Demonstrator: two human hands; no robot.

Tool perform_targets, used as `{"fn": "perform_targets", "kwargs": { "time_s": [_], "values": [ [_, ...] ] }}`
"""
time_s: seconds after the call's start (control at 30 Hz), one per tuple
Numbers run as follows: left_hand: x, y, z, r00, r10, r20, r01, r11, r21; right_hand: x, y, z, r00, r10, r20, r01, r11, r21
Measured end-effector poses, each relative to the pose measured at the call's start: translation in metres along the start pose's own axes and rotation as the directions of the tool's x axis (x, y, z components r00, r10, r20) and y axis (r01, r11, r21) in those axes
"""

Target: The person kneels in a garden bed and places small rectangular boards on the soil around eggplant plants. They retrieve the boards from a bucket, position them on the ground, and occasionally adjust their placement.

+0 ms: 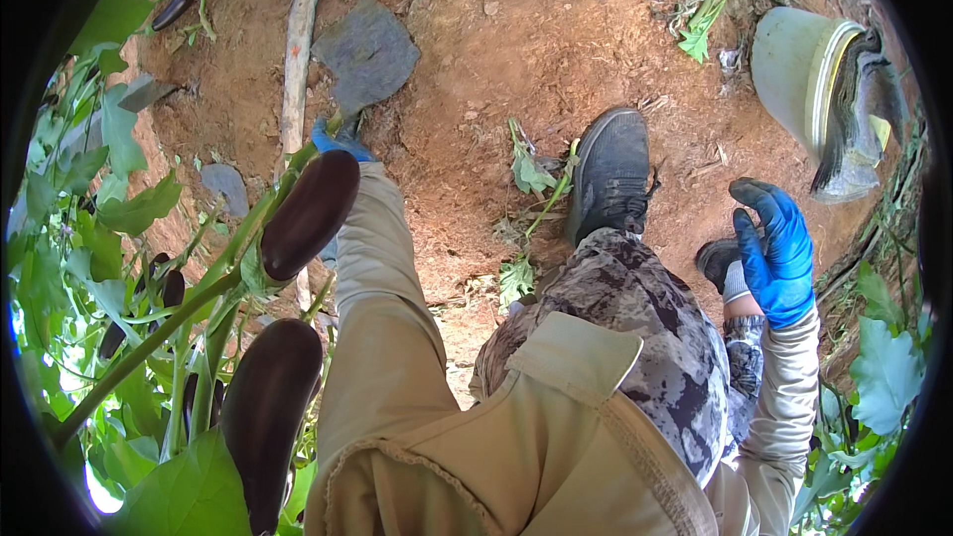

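Observation:
My left hand (344,143), in a blue glove with dark fingers, reaches past the eggplant stems on the left. It is partly hidden by a hanging dark purple eggplant (313,212), so I cannot tell whether it grips anything. A bit of green stem shows by its fingers. Below hangs a larger eggplant (272,417) on the same leafy plant (126,365). My right hand (778,257), gloved alike, is raised beside my right leg with its fingers curved and apart, holding nothing. Nearest to it is a pale plastic bucket (789,71) with dark, layered lining (856,119) at its mouth.
A pale wooden pole (299,52) runs along the reddish soil beside a flat grey stone (368,52). Cut leafy stems (547,186) lie by my black shoe (612,167). Another small eggplant (175,9) is at the upper left. More foliage (886,372) borders the right.

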State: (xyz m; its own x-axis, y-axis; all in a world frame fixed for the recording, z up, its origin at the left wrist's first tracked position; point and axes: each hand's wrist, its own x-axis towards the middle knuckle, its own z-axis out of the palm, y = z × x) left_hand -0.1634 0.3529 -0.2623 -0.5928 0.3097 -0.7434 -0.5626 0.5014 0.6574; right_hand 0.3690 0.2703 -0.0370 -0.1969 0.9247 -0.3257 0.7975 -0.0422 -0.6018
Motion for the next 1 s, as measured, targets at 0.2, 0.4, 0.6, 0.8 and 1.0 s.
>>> {"fn": "perform_targets", "kwargs": {
  "time_s": [0.2, 0.4, 0.6, 0.8, 1.0],
  "values": [
    [-0.004, -0.013, -0.006, 0.988, 0.122, 0.093, -0.152, 0.698, 0.700, -0.001, -0.001, 0.004, 1.000, -0.020, 0.007, 0.020, 1.000, 0.017],
    [-0.008, -0.031, -0.058, 0.837, 0.515, 0.183, -0.319, 0.189, 0.929, -0.004, 0.005, -0.002, 0.999, 0.001, -0.034, -0.001, 1.000, -0.007],
    [0.000, -0.037, -0.077, 0.763, 0.600, 0.240, -0.393, 0.136, 0.909, 0.000, 0.005, 0.003, 1.000, -0.022, -0.005, 0.022, 1.000, 0.008],
    [0.000, -0.034, -0.064, 0.743, 0.611, 0.273, -0.441, 0.139, 0.887, 0.002, 0.004, 0.001, 1.000, 0.005, -0.018, -0.005, 1.000, -0.006],
    [0.007, -0.049, -0.043, 0.669, 0.593, 0.449, -0.571, 0.024, 0.820, 0.005, 0.001, 0.008, 1.000, -0.011, -0.002, 0.011, 1.000, 0.001]
  ]
}}
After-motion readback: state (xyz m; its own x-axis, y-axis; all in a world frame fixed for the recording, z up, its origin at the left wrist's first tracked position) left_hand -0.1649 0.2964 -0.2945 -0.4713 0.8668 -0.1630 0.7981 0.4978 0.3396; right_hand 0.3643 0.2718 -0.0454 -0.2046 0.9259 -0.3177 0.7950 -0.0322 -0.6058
